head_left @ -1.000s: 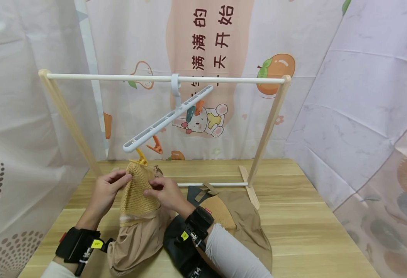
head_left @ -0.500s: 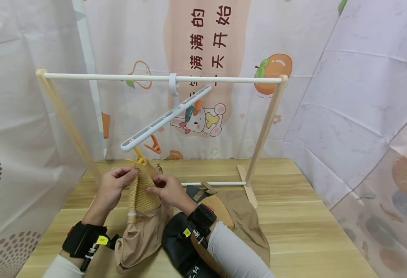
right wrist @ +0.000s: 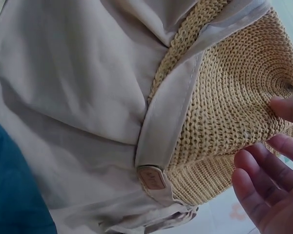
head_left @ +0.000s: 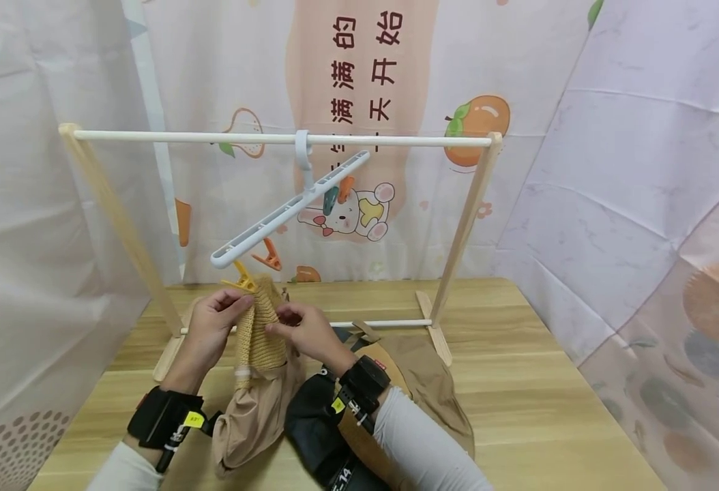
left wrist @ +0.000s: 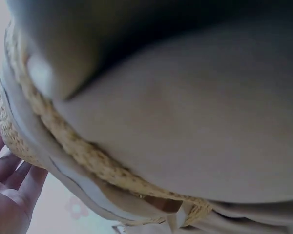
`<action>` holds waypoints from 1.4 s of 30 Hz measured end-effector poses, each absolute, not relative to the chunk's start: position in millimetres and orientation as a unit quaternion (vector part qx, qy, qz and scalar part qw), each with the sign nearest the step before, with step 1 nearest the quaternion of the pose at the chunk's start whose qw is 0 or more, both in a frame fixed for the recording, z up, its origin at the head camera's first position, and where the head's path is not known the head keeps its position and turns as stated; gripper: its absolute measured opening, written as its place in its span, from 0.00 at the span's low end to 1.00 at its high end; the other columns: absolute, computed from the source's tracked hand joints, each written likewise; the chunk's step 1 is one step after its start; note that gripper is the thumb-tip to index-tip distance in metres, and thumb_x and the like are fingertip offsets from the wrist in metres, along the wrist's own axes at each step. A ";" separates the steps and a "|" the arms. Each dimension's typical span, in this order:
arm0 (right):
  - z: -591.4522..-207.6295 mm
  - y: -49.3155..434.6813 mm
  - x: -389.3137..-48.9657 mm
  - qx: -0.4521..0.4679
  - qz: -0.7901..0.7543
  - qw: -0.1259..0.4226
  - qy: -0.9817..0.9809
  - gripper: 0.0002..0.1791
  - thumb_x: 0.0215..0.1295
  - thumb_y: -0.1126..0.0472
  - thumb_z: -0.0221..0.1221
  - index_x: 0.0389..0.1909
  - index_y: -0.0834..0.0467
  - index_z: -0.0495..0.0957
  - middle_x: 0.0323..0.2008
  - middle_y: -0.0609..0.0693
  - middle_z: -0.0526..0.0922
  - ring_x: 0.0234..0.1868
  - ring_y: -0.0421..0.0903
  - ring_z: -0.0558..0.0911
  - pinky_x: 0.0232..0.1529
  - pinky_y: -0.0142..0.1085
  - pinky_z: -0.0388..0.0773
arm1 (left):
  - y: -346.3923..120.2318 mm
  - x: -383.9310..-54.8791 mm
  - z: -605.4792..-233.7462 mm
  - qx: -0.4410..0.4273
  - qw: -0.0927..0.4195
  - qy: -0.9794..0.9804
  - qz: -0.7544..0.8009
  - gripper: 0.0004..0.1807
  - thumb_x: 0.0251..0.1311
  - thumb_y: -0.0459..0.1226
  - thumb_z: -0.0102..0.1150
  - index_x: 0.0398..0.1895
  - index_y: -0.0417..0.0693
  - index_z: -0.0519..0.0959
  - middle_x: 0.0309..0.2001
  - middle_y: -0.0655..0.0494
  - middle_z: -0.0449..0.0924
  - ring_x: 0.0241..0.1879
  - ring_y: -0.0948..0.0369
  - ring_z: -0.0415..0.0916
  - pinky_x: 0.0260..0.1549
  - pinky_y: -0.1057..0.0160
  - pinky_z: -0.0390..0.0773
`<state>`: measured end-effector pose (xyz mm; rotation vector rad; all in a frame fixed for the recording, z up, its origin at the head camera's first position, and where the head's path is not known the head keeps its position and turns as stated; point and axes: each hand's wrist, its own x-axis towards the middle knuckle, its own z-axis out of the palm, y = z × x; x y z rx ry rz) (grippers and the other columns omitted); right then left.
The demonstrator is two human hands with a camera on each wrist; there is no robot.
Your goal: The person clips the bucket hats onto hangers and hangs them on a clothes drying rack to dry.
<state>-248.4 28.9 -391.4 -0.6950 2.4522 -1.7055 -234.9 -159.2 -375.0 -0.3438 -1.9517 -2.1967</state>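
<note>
A sun hat with a woven straw crown (head_left: 269, 344) and beige cloth brim (head_left: 250, 426) hangs below a yellow clip (head_left: 244, 278), which sits at the crown's top edge. My left hand (head_left: 215, 324) pinches the crown's left side, just under the clip. On the other side my right hand (head_left: 309, 333) pinches a fold of the straw between thumb and forefinger, its remaining fingers loosely bent. A small label (right wrist: 152, 177) shows on the hat's pale band. In the left wrist view, the blurred left thumb (left wrist: 44, 73) presses by the straw edge.
The pale blue hanger (head_left: 292, 208) hangs slanted from the rack's white rod (head_left: 181, 138), carrying orange (head_left: 269, 256) and teal (head_left: 330, 200) clips. Right of the hat lie a black cap (head_left: 316, 426) and another brown hat (head_left: 430, 375) on the wooden table (head_left: 537, 409).
Both hands have shifted a little to the right, taking the hat along. The crown's left side is folded narrower, and the yellow clip stays at its top.
</note>
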 end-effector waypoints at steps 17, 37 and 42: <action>-381.2 51.9 -256.2 -0.236 -0.533 0.010 0.813 0.14 0.65 0.55 0.63 0.47 0.58 0.82 0.39 0.55 0.85 0.35 0.37 0.78 0.35 0.28 0.74 | -132.2 -248.3 -369.7 -0.086 0.058 -0.626 -0.773 0.01 0.62 0.38 0.64 0.34 0.54 0.82 0.33 0.65 0.79 0.34 0.70 0.75 0.33 0.73 0.76; -368.0 69.3 -265.5 -0.232 -0.559 -0.020 0.796 0.12 0.66 0.58 0.62 0.45 0.61 0.82 0.35 0.57 0.83 0.29 0.40 0.76 0.29 0.28 0.73 | -101.8 -258.3 -358.0 -0.040 0.030 -0.611 -0.790 0.05 0.60 0.39 0.66 0.30 0.52 0.79 0.33 0.63 0.80 0.34 0.67 0.76 0.32 0.71 0.76; -364.7 71.3 -265.7 -0.223 -0.553 -0.029 0.802 0.11 0.66 0.59 0.62 0.44 0.63 0.82 0.37 0.59 0.85 0.31 0.35 0.77 0.32 0.26 0.74 | -95.0 -256.6 -358.8 -0.048 0.035 -0.622 -0.781 0.06 0.61 0.39 0.66 0.28 0.54 0.79 0.34 0.64 0.79 0.33 0.68 0.74 0.32 0.71 0.75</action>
